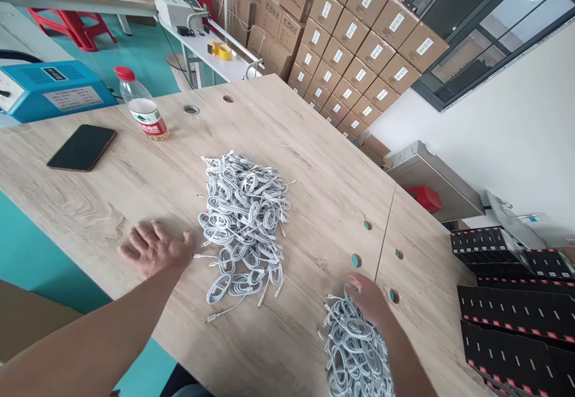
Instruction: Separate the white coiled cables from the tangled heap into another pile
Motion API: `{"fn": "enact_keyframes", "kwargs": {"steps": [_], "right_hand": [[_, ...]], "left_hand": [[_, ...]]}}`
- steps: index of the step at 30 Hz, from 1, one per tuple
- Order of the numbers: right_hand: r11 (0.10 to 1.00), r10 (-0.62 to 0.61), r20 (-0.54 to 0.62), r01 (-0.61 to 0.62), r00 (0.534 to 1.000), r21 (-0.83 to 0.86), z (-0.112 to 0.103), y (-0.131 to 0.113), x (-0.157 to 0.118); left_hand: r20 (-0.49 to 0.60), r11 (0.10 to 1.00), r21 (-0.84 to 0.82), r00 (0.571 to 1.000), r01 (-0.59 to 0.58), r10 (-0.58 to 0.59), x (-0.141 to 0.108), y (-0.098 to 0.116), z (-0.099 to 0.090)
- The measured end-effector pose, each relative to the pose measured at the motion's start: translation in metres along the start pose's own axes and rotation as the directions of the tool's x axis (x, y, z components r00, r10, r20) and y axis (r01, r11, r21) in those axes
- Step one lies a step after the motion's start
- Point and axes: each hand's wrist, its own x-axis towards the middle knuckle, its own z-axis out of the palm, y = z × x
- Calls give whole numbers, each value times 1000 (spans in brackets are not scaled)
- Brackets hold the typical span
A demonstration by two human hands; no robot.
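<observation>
My left hand (157, 247) lies palm down on the wooden table, fingers spread and holding nothing. Just right of it is a large heap of coiled white-grey cables (247, 211) with small plugs at their ends. A second heap of the same coiled cables (357, 349) lies at the lower right, running out of view at the bottom. At this heap's far end my right hand (366, 298) is curled, with its fingers closed at the loop of a coiled cable. The fingertips are partly hidden.
A black phone (82, 148), a red-capped bottle (142, 106) and a blue machine (56, 90) are at the left. The wooden table (309, 187) has several round holes. Black boxes (512, 319) stand at the right. Cartons (350, 44) are stacked behind.
</observation>
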Motion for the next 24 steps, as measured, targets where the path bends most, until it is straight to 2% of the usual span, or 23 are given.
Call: {"fn": "enact_keyframes", "kwargs": {"steps": [2, 4, 6, 7, 8, 10, 13, 15, 20, 22, 24], "right_hand": [[965, -127, -6, 125, 992, 231, 46, -64, 23], [902, -229, 14, 207, 973, 379, 93, -125, 43], [871, -241, -22, 226, 970, 436, 128, -166, 58], [849, -242, -39, 231, 969, 474, 139, -176, 63], [816, -240, -44, 226, 970, 533, 146, -180, 66], [694, -227, 14, 152, 974, 704, 145, -173, 69], [460, -188, 146, -44, 971, 887, 122, -145, 68], [342, -152, 155, -95, 976, 935, 103, -128, 63], [43, -67, 53, -50, 996, 998, 72, -104, 44], [-26, -51, 21, -22, 998, 999, 66, -99, 39], [-57, -16, 19, -20, 1000, 998, 63, -96, 38]], "left_hand": [[-9, 1000, -7, 1000, -3, 3, 0, 0, -1], [-13, 1000, -16, 1000, -7, 7, 1, 0, -1], [-7, 1000, -28, 1000, -5, 4, 2, -2, 0], [-2, 999, -33, 1000, -1, 1, 3, -3, 0], [2, 999, -37, 1000, 2, -2, 3, -4, 1], [1, 999, -43, 1000, -6, 6, 3, -5, 2], [-7, 999, -49, 1000, -18, 18, 2, -6, 2], [3, 999, -48, 1000, -8, 8, 1, -5, 2], [-8, 999, -35, 1000, -12, 12, 0, -2, 1], [-2, 999, -31, 1000, -10, 10, 0, -2, 2], [3, 1000, -26, 1000, -3, 3, 1, -2, 3]]}}
